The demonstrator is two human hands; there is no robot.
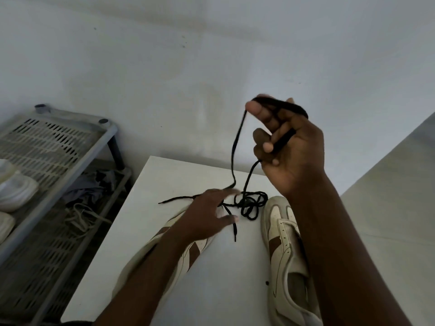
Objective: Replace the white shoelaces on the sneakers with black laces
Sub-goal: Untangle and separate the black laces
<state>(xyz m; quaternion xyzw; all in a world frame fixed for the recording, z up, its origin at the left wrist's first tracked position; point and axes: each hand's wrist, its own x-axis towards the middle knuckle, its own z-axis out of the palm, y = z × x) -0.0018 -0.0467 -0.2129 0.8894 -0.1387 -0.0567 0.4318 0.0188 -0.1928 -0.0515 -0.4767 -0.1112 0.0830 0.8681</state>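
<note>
Two cream and brown sneakers lie on a white table (211, 278), with no laces visible on them. The left sneaker (188, 252) is partly under my left forearm. The right sneaker (282, 243) lies beside my right forearm. A tangle of black laces (249, 204) sits between the toes. My right hand (289, 147) is raised above the table and holds a black lace looped over its fingers, with two strands hanging down to the tangle. My left hand (209, 215) hovers with spread fingers over the tangle's left side, where loose lace ends stick out.
A grey plastic shoe rack (58, 161) stands left of the table, holding white shoes (14, 189), some cloth and a pale lace (82, 217). A white wall rises close behind the table.
</note>
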